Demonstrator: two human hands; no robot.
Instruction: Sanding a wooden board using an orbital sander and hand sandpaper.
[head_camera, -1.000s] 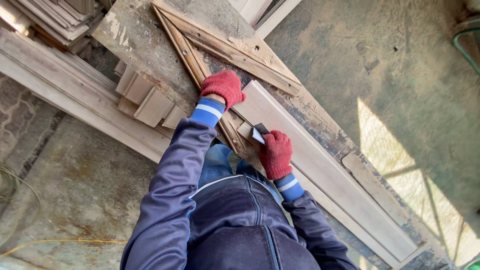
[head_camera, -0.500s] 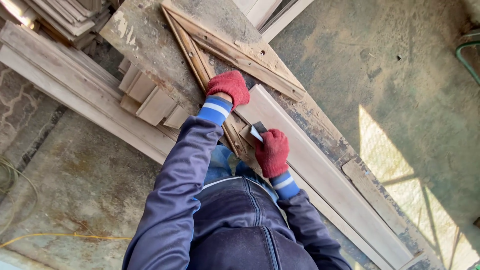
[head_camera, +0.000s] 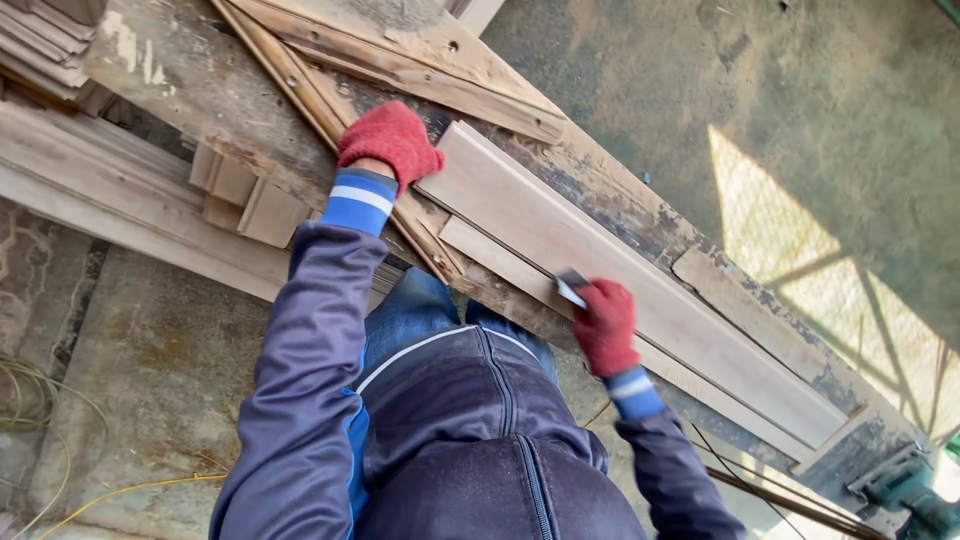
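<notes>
R hand (head_camera: 605, 325) has slid right along the plank (head_camera: 620, 275) w/ fingers clamped on a small dark sanding block (head_camera: 571, 287). L hand (head_camera: 392, 140) still presses plank's far-left end, fingers curled together.

Left hand (head_camera: 392, 140) presses pale board (head_camera: 620, 280) end; right hand (head_camera: 604, 325) grips small sanding block (head_camera: 571, 287) against its edge.
</notes>
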